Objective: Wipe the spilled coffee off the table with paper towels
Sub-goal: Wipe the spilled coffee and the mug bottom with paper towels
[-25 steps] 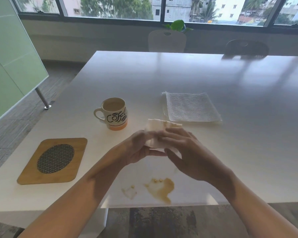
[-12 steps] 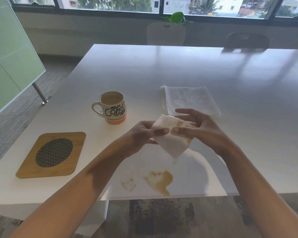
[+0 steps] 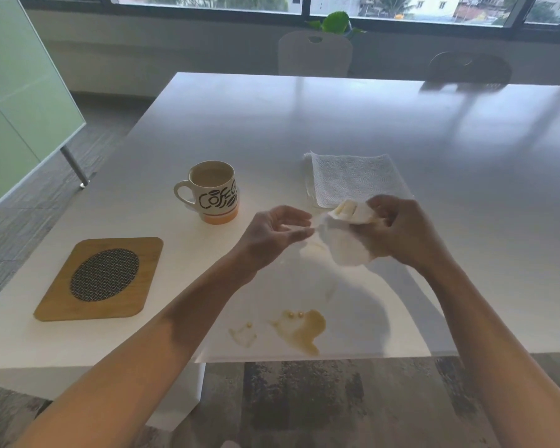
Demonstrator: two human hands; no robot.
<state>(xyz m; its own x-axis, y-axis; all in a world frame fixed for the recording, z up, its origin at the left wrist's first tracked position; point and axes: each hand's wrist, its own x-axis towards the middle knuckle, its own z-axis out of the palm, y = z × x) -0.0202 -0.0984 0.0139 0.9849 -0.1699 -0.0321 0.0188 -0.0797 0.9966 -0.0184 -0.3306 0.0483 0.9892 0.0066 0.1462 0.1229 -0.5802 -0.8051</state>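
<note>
A brown coffee puddle (image 3: 303, 331) and a smaller pale smear (image 3: 243, 336) lie on the white table (image 3: 337, 124) near its front edge. My right hand (image 3: 401, 232) is shut on a crumpled paper towel (image 3: 346, 240) with a coffee stain, held above the table beyond the spill. My left hand (image 3: 272, 236) hovers just left of the towel, fingers apart, holding nothing. A stack of clean paper towels (image 3: 353, 177) lies flat behind my right hand.
A coffee mug (image 3: 212, 190) stands left of my hands. A wooden trivet (image 3: 102, 279) with a dark woven oval lies at the front left. Two chairs (image 3: 316, 53) stand at the far side. A green glass panel (image 3: 20, 92) stands to the left.
My left hand let go of the towel and opened. My right hand carried the crumpled towel to the right, toward the stack. The spill looks unchanged.
</note>
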